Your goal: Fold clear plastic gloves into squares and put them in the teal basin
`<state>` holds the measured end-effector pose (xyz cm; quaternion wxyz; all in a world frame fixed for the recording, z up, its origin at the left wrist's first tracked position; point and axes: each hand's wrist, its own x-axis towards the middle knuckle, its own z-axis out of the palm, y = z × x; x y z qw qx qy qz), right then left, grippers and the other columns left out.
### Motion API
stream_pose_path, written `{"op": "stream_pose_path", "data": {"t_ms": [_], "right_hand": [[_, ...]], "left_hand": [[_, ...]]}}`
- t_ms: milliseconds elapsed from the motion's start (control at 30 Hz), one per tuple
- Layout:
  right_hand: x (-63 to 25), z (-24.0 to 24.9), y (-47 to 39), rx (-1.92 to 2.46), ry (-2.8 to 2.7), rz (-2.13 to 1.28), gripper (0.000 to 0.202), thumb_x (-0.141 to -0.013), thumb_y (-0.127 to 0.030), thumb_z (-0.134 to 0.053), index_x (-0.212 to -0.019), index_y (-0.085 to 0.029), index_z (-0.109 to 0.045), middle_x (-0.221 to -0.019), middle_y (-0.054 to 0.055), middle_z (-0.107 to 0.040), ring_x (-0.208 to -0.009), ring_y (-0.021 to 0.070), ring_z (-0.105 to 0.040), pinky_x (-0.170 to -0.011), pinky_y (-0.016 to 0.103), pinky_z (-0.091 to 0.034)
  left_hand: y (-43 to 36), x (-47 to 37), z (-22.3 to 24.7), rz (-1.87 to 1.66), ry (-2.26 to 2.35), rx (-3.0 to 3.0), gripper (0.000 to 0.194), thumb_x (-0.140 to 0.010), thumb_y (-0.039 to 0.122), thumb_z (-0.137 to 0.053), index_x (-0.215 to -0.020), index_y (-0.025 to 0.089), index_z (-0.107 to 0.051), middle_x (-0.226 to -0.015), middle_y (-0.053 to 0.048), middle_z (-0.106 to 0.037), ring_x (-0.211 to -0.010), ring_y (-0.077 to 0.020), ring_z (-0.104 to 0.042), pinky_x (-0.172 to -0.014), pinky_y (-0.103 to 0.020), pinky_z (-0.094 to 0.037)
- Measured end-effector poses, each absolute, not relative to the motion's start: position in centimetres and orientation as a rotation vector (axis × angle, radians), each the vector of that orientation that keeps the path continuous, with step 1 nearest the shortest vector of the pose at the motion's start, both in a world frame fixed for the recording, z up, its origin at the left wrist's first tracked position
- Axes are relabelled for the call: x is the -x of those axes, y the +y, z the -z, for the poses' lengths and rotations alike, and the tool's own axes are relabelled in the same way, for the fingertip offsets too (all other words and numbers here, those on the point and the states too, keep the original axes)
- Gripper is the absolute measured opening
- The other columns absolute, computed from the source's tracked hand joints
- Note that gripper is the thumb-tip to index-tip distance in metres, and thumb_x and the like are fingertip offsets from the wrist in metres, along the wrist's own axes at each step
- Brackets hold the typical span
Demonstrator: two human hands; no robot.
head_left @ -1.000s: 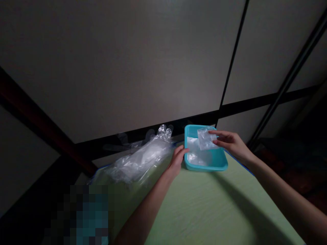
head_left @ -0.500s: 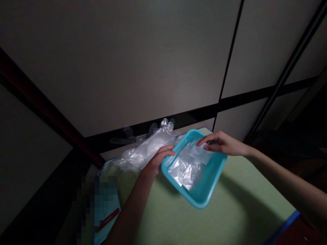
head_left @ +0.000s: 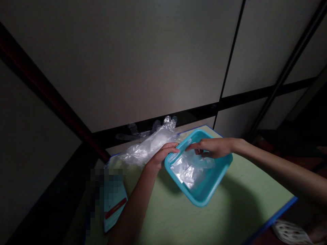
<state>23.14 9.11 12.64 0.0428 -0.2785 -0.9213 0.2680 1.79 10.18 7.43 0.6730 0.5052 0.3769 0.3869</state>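
Observation:
My left hand (head_left: 165, 154) is closed on the left rim of a turquoise plastic basin (head_left: 203, 200), holding it tilted above the table. Thin clear plastic gloves or sheets (head_left: 187, 172) lie flattened on the bottom of the basin. My right hand (head_left: 211, 148) reaches in over the far side, its index finger stretched out and the others loosely bent. Its fingertips are at the upper part of the clear plastic; no firm grip on it shows. Just left of the basin lies a crumpled heap of clear disposable plastic gloves (head_left: 150, 144).
A pale green table (head_left: 173, 217) with a blue edge stands against light wardrobe doors (head_left: 153, 68). At the table's left lies a light blue packet or booklet (head_left: 114, 204) with a red stripe, partly blurred out. A white perforated shoe (head_left: 291, 233) shows at the lower right.
My right hand has moved left and inward across the basin, with its index finger stretched toward the left wall. My left hand still holds the rim. The view has shifted slightly.

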Motion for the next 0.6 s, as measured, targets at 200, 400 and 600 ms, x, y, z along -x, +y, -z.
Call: {"op": "stream_pose_path", "data": {"t_ms": [200, 400, 600], "right_hand": [[-22.4, -12.9, 9.6, 0.911, -2.861, -0.915, 0.047, -0.059, -0.001, -0.052, -0.102, -0.019, -0.06, -0.069, 0.0, -0.06, -0.059, 0.0123, -0.053, -0.054, 0.021, -0.039], [-22.2, -12.2, 9.3, 0.983, -3.016, -0.792, 0.045, -0.055, 0.006, -0.049, -0.09, -0.018, -0.063, -0.068, 0.002, -0.06, -0.06, 0.0133, -0.053, -0.052, 0.022, -0.037], [-22.7, -11.3, 8.7, 1.009, -3.068, -0.408, 0.029, -0.064, -0.006, -0.055, -0.091, -0.018, -0.06, -0.086, 0.006, -0.062, -0.078, 0.0192, -0.056, -0.063, 0.028, -0.04]], "left_hand": [[10.4, -1.9, -7.0, -0.728, 0.767, -1.176, 0.012, -0.049, 0.022, -0.061, -0.057, 0.012, -0.062, -0.048, 0.001, -0.054, -0.04, -0.0075, -0.044, -0.041, -0.018, -0.028], [10.4, -1.8, -6.9, -0.712, 0.744, -1.18, 0.013, -0.048, 0.021, -0.062, -0.058, 0.013, -0.061, -0.049, 0.001, -0.054, -0.041, -0.0084, -0.045, -0.042, -0.019, -0.03], [10.4, -1.8, -7.1, -0.716, 0.744, -1.178, 0.011, -0.049, 0.022, -0.063, -0.055, 0.014, -0.06, -0.05, 0.001, -0.054, -0.042, -0.0085, -0.045, -0.043, -0.019, -0.029]]}}
